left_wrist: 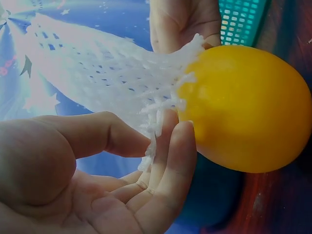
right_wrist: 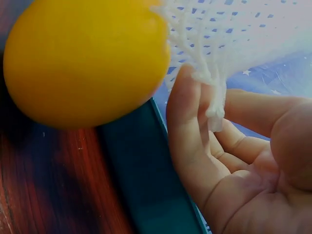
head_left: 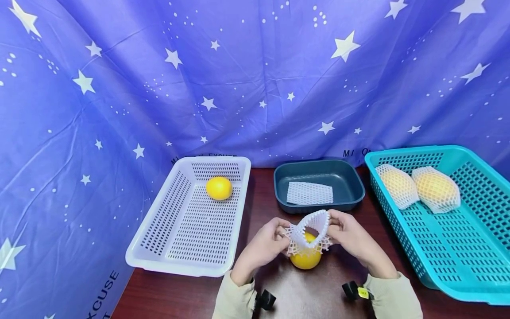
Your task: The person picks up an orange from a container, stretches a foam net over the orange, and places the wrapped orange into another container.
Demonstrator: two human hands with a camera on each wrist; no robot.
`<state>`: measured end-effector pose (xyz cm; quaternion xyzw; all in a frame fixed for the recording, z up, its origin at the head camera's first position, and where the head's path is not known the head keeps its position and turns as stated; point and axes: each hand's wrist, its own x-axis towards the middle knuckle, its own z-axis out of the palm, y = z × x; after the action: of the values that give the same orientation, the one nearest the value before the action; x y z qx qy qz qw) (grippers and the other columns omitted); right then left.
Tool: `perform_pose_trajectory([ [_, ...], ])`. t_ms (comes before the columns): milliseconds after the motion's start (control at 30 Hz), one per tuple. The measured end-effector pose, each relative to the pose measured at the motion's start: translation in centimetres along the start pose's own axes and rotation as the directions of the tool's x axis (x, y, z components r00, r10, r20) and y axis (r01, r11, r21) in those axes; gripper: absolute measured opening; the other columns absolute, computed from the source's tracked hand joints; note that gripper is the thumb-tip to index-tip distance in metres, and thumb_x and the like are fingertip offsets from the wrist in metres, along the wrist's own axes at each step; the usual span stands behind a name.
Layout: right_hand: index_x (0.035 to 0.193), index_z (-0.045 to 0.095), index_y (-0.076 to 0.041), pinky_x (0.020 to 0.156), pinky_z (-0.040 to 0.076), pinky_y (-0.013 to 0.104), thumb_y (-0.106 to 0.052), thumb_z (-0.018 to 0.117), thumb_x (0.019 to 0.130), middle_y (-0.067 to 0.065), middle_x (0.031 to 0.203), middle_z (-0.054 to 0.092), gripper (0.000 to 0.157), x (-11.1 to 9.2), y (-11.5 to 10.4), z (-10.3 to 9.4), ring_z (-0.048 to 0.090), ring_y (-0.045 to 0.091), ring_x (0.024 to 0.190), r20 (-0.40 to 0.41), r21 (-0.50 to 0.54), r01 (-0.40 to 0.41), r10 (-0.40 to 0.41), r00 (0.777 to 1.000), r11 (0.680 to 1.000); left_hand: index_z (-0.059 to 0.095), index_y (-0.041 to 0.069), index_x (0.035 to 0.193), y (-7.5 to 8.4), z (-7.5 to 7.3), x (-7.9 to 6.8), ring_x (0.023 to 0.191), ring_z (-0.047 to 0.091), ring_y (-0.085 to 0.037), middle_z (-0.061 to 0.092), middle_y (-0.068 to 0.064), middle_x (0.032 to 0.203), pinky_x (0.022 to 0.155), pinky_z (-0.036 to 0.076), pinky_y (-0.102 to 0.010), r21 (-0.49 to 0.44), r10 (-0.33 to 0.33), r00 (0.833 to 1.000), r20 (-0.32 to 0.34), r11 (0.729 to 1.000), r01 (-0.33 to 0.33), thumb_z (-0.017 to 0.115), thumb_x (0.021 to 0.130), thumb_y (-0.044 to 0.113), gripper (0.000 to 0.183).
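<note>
A white foam fruit net (head_left: 314,226) is stretched over the top of a smooth yellow fruit (head_left: 306,260) at the front middle of the table. My left hand (head_left: 268,243) pinches one side of the net's lower edge between thumb and fingers, its fingertips beside the fruit in the left wrist view. On the opposite side my right hand (head_left: 350,232) pinches the same edge, and the right wrist view shows a strand (right_wrist: 217,100) between thumb and fingers. Most of the fruit's lower part shows bare below the net.
One bare yellow fruit (head_left: 219,188) lies in the white basket (head_left: 139,254) at left. Behind my hands, a dark teal tray (head_left: 346,204) contains a flat foam net (head_left: 310,193). At right, a turquoise basket (head_left: 422,266) has two net-covered fruits (head_left: 436,188) in it.
</note>
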<state>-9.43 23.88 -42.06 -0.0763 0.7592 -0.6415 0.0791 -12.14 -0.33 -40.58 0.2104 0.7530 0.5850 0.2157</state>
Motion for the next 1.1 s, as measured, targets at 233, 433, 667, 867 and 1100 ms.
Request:
perform_pose_trajectory([
  [233,0.111,0.052,0.012,0.063,0.057,0.029,0.001,0.052,0.095,0.011,0.093,0.064,0.02,0.3,0.3,0.1,0.061,0.006,0.074,0.041,-0.068,-0.003,0.006,0.999,0.998,0.052,-0.01,0.119,-0.4,0.2,0.3,0.063,0.066,-0.024,0.063,-0.012,0.083,0.069,0.058,-0.051,0.061,-0.01,1.0,-0.005,0.998,0.01,0.054,0.084,-0.01,0.036],
  [433,0.104,0.053,0.011,0.061,0.056,0.028,0.006,0.05,0.09,0.011,0.084,0.061,0.015,0.3,0.7,0.0,0.06,0.006,0.068,0.078,-0.093,0.01,-0.003,0.997,0.996,0.052,-0.011,0.118,-0.6,0.2,0.3,0.06,0.065,-0.02,0.063,-0.012,0.08,0.066,0.059,-0.05,0.081,-0.014,1.0,-0.009,0.997,0.014,0.055,0.084,-0.012,0.033],
  [667,0.1,0.05,0.01,0.06,0.058,0.03,0.005,0.049,0.092,0.008,0.077,0.058,0.009,0.1,0.8,-0.3,0.063,0.009,0.064,0.122,-0.087,-0.009,0.02,0.992,0.996,0.052,-0.011,0.117,-0.5,0.2,0.2,0.062,0.067,-0.026,0.066,-0.013,0.076,0.065,0.059,-0.048,0.108,-0.028,1.0,-0.007,0.994,0.029,0.054,0.085,-0.012,0.033],
  [867,0.097,0.049,0.008,0.059,0.059,0.035,0.004,0.052,0.093,0.005,0.074,0.053,0.007,0.2,1.1,-0.5,0.062,0.011,0.063,0.125,-0.101,-0.023,0.035,0.991,0.995,0.053,-0.011,0.117,-0.5,0.3,0.2,0.059,0.066,-0.024,0.066,-0.014,0.072,0.063,0.059,-0.047,0.173,-0.036,0.999,-0.018,0.984,0.039,0.056,0.084,-0.011,0.032],
  [1100,0.1,0.051,0.009,0.06,0.059,0.039,0.001,0.053,0.096,0.006,0.079,0.055,0.01,-0.1,0.5,-0.8,0.064,0.013,0.063,0.148,-0.067,-0.025,0.035,0.988,0.997,0.053,-0.01,0.117,-0.3,0.2,0.1,0.058,0.065,-0.021,0.067,-0.016,0.074,0.061,0.059,-0.043,0.199,-0.033,0.999,0.001,0.979,0.032,0.056,0.086,-0.008,0.032],
])
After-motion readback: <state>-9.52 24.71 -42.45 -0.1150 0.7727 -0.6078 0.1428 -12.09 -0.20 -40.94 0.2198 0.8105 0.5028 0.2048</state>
